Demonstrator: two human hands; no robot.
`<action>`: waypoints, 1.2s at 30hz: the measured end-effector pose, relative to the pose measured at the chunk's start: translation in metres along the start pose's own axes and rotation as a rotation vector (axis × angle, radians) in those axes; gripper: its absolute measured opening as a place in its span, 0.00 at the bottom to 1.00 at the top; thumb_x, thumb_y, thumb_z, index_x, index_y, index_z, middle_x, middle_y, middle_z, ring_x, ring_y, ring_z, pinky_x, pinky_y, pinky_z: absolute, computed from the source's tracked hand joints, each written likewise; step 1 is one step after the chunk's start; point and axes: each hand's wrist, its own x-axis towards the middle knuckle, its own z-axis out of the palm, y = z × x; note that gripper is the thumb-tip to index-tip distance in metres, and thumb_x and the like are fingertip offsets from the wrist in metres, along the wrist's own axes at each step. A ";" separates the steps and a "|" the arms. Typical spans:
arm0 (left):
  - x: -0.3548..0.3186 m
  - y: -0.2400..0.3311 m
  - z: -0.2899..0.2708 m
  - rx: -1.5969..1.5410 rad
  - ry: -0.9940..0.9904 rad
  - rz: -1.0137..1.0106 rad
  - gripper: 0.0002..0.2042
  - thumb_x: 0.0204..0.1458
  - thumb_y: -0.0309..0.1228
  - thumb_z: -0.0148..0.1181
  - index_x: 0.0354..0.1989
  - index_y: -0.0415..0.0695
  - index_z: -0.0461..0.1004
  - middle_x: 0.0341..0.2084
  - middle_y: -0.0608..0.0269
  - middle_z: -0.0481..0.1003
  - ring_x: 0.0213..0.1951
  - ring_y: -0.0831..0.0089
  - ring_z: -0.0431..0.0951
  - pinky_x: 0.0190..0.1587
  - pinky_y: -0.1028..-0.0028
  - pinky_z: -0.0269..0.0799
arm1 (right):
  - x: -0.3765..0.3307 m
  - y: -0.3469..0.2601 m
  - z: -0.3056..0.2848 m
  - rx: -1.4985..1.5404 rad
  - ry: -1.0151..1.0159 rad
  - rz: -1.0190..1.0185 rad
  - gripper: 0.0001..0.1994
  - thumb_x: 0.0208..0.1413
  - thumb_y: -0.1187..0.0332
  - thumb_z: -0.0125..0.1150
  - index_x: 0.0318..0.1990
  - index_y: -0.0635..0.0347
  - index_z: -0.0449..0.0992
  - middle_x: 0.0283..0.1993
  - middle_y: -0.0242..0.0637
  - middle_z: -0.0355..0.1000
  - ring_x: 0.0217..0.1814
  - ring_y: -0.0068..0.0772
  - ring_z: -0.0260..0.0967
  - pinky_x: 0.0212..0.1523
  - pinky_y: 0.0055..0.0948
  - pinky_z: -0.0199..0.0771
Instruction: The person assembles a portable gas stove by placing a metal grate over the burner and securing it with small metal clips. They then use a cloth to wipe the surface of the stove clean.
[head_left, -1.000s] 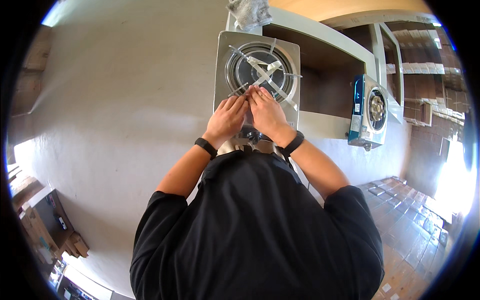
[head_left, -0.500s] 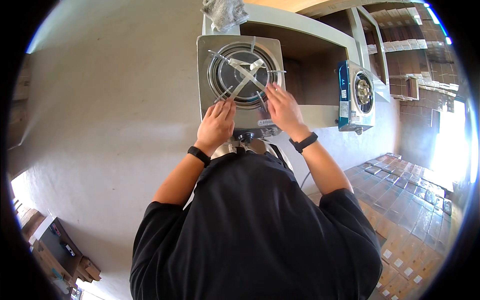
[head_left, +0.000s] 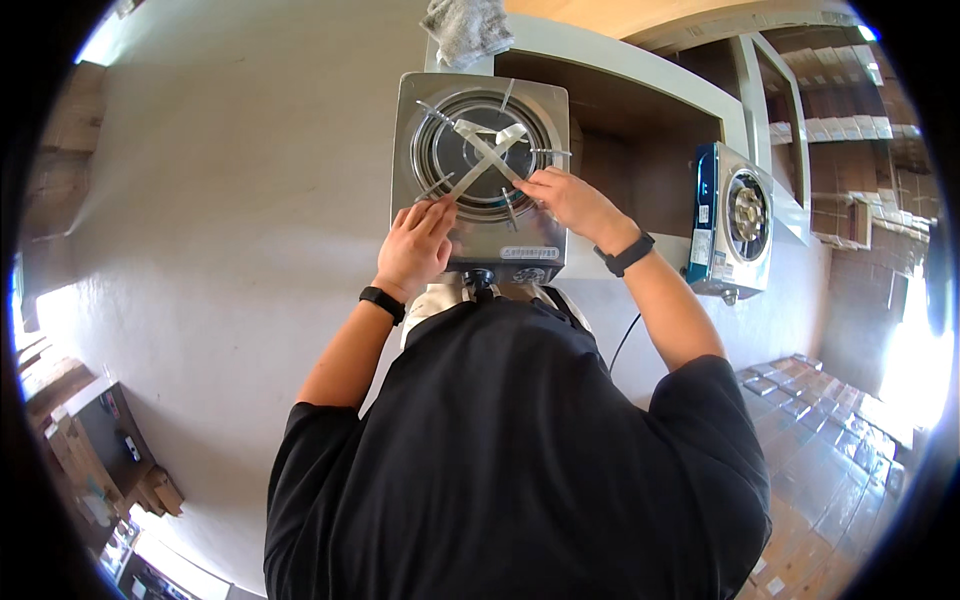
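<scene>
A single-burner gas stove [head_left: 485, 240] with a shiny steel top stands in front of me, its black knob toward my body. Two pale strips of tape [head_left: 488, 160] cross in an X over the round burner and its pan supports. My left hand [head_left: 416, 245] is at the near-left end of the tape, fingers bent and pressed together on the strip. With thumb and fingertips, my right hand [head_left: 580, 208] pinches the near-right end. The far ends of the strips are curled, and the fingers cover the near ends.
A second stove [head_left: 742, 220] with a blue side stands to the right, beside an open-fronted pale cabinet frame [head_left: 620, 55]. A grey cloth [head_left: 466, 32] lies at the far edge. Stacked cartons [head_left: 830, 430] fill the lower right, and a dark box [head_left: 118, 430] sits at the lower left.
My right hand has shifted slightly left along the tape, its fingers now closed in a pinch. My left hand has moved slightly left and down. The view has shifted a little.
</scene>
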 end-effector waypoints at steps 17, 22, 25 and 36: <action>0.000 0.011 0.004 0.240 -0.077 -0.021 0.25 0.45 0.24 0.60 0.57 0.45 0.75 0.58 0.65 0.74 0.58 0.59 0.73 0.61 0.58 0.71 | 0.024 0.027 -0.003 -0.343 -0.027 -0.351 0.23 0.56 0.65 0.63 0.61 0.55 0.79 0.69 0.27 0.72 0.73 0.33 0.63 0.72 0.43 0.61; -0.002 0.009 0.007 0.301 -0.129 -0.022 0.25 0.48 0.28 0.61 0.59 0.48 0.74 0.62 0.69 0.72 0.60 0.64 0.71 0.61 0.60 0.69 | 0.019 0.031 -0.011 -0.261 -0.030 -0.349 0.32 0.47 0.64 0.72 0.64 0.53 0.77 0.69 0.25 0.72 0.70 0.31 0.65 0.71 0.39 0.61; -0.001 0.006 0.005 0.317 -0.143 -0.012 0.25 0.48 0.28 0.61 0.59 0.47 0.74 0.62 0.68 0.72 0.60 0.64 0.71 0.60 0.60 0.69 | 0.021 0.033 -0.013 -0.223 -0.095 -0.338 0.41 0.39 0.66 0.79 0.68 0.50 0.73 0.70 0.22 0.71 0.70 0.31 0.65 0.69 0.39 0.62; -0.003 0.001 0.003 0.259 -0.129 0.040 0.28 0.50 0.29 0.60 0.65 0.48 0.73 0.69 0.69 0.68 0.62 0.65 0.69 0.62 0.61 0.67 | 0.020 0.023 -0.001 -0.254 -0.054 -0.242 0.46 0.40 0.72 0.77 0.73 0.56 0.64 0.64 0.36 0.75 0.74 0.37 0.65 0.74 0.41 0.61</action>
